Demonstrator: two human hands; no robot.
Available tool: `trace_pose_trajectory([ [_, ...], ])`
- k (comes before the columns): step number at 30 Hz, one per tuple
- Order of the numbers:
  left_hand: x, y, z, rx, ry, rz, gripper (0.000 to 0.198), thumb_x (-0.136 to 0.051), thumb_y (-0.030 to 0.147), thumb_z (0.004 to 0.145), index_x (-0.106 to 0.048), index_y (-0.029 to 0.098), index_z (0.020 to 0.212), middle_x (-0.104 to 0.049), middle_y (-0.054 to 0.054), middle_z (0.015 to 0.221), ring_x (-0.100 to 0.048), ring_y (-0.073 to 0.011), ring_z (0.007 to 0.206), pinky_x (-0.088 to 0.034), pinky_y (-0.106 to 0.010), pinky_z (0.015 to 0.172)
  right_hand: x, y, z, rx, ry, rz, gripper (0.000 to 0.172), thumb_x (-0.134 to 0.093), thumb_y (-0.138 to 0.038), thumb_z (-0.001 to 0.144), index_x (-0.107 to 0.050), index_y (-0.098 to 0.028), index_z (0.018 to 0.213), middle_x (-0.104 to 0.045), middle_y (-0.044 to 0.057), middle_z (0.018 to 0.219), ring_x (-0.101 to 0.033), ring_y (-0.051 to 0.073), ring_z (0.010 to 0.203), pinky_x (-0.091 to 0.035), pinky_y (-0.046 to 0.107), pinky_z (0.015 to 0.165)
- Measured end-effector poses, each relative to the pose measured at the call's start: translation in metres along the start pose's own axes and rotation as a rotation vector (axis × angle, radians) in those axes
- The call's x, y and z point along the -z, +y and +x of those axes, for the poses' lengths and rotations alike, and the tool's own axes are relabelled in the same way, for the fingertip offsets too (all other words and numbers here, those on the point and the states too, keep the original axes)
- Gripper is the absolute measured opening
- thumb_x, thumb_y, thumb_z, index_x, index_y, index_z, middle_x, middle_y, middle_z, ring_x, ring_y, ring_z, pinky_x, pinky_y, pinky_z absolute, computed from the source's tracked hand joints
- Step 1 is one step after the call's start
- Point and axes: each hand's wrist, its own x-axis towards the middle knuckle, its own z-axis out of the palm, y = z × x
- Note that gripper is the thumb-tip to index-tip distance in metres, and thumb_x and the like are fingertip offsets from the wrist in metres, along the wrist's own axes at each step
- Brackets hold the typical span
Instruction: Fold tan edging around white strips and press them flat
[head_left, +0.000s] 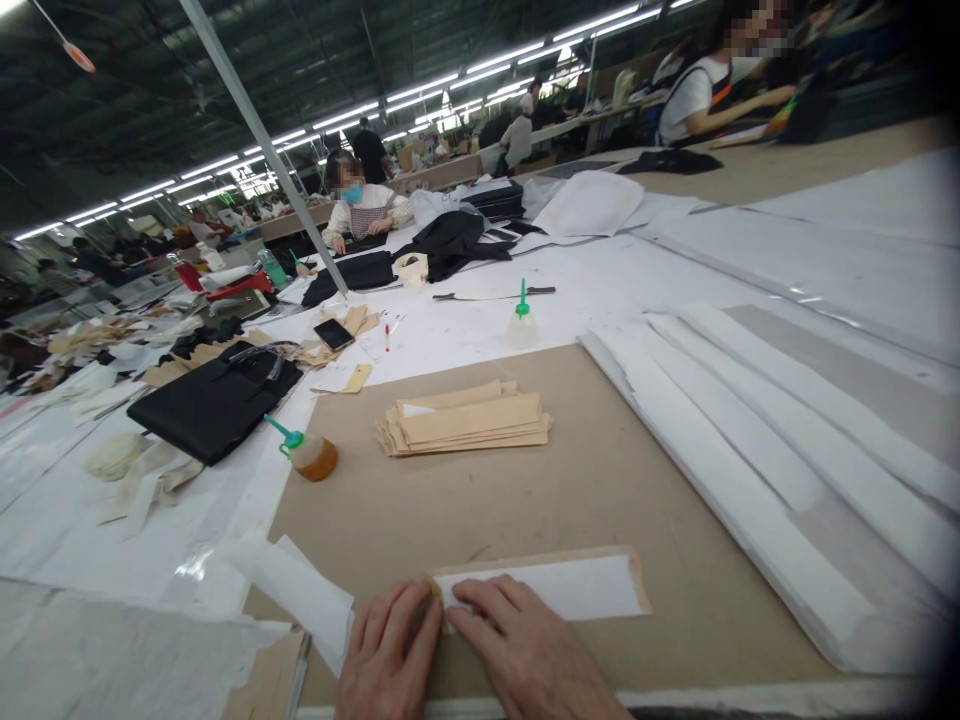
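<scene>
A tan strip (643,592) lies on the brown board in front of me, with a narrower white strip (570,588) on top of it. At its left end, my left hand (394,645) is closed, fingers bent together on the tan edge; the thumb is mostly hidden. Close beside it, my right hand (517,640) rests on the left part of the white strip, palm down, fingers spread and slightly bent. Both hands cover the strips' left end. Farther back on the board sits a stack of tan strips (472,420), one showing a bit of white.
A squeeze bottle of amber liquid (315,458) stands at the left edge of the brown board (570,490). Long white sheets (750,480) lie at right, loose white pieces (300,590) at left. Beyond are a black bag (217,400), a phone (334,335) and a co-worker (367,205).
</scene>
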Motion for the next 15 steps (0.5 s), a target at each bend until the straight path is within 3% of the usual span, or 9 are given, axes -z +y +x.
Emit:
trace_pose_trajectory([
  [6, -0.01, 0.0, 0.002, 0.093, 0.085, -0.11, 0.04, -0.046, 0.005, 0.094, -0.065, 0.029, 0.12, -0.067, -0.008, 0.122, -0.062, -0.0241, 0.116, -0.054, -0.039, 0.096, -0.012, 0.0, 0.008, 0.013, 0.115, -0.047, 0.042, -0.061, -0.014, 0.087, -0.059, -0.018, 0.129, -0.066, 0.009, 0.12, -0.058, 0.025, 0.098, -0.054, 0.037, 0.083],
  [10, -0.016, -0.002, 0.005, 0.268, 0.11, -0.341, 0.018, -0.053, 0.021, 0.097, -0.064, 0.025, 0.109, -0.063, -0.011, 0.123, -0.063, -0.0238, 0.114, -0.058, -0.039, 0.094, -0.018, 0.001, 0.007, 0.015, 0.156, -0.06, 0.033, -0.062, -0.019, 0.091, -0.061, -0.019, 0.124, -0.066, 0.007, 0.119, -0.058, 0.024, 0.095, -0.053, 0.035, 0.079],
  [15, -0.019, 0.002, 0.013, 0.467, 0.152, -0.394, 0.015, -0.056, 0.033, 0.098, -0.064, 0.023, 0.106, -0.062, -0.011, 0.123, -0.062, -0.025, 0.116, -0.057, -0.044, 0.098, -0.016, 0.003, 0.008, 0.034, 0.158, -0.085, 0.029, -0.062, -0.02, 0.092, -0.062, -0.019, 0.122, -0.066, 0.007, 0.118, -0.057, 0.024, 0.092, -0.052, 0.036, 0.079],
])
